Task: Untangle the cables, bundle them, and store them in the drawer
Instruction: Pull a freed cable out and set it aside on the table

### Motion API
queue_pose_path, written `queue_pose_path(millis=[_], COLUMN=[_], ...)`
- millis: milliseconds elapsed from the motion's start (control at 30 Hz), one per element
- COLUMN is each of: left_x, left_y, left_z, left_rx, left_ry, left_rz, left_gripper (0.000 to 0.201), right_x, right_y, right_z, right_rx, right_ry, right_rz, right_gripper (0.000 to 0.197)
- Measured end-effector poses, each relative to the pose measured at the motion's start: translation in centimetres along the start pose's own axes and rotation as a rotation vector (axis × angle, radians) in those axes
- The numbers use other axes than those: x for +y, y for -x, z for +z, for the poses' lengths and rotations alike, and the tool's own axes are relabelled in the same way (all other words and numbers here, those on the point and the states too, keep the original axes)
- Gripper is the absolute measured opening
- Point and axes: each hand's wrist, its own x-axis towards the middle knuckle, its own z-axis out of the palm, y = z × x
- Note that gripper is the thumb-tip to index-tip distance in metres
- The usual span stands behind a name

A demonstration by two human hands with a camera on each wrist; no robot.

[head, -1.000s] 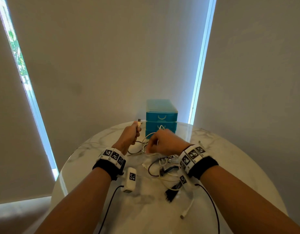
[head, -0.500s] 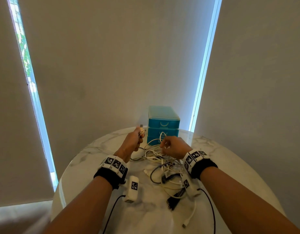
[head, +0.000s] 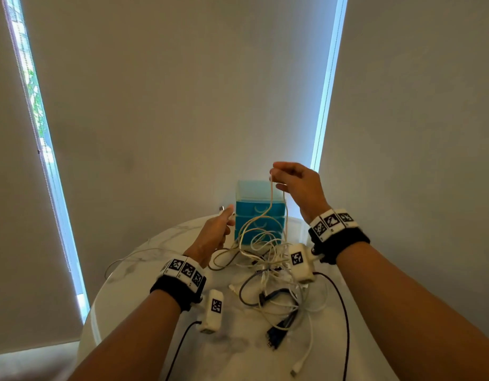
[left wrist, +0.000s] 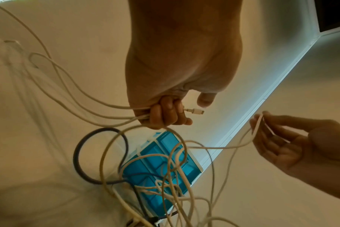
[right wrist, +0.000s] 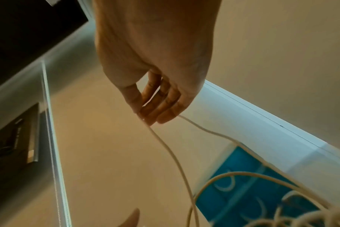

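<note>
Pinching a thin, smooth white cable [head: 271, 204] up high, the right hand [head: 298, 185] lets it hang straight down; the left hand [head: 214, 235] grips round its plug end [left wrist: 194, 110], pointing right, near the blue plastic drawers [head: 261, 215].

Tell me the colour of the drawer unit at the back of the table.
The drawer unit is bright blue with a paler translucent top; the head view shows it best.

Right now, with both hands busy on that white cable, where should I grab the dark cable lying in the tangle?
Take the dark cable at its open loop on the pile's left side, coming from above left; there it arches clear of the white cables, while its dark plug end lies beneath them.
</note>
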Motion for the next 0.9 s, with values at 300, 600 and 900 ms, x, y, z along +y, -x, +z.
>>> queue_pose_path(millis=[300,600,900], left_x=[2.5,4.0,4.0], left_y=[1.4,1.4,2.4], left_z=[1.8,1.0,0.9], left_rx=[0.022,-0.07,-0.05], left_ry=[-0.025,0.342,0.455], left_rz=[0.121,0.147,0.244], left_gripper=[0.057,0.086,0.032], right_x=[-4.5,-0.2,6.2], right_y=[1.2,4.5,9.5], right_z=[-1.0,-2.0,-3.4], right_rx=[-0.103,-0.072,-0.273], right_ry=[0.042,0.045,0.289], right_rz=[-0.162,0.029,0.366], right_gripper=[0.014,0.018,0.022])
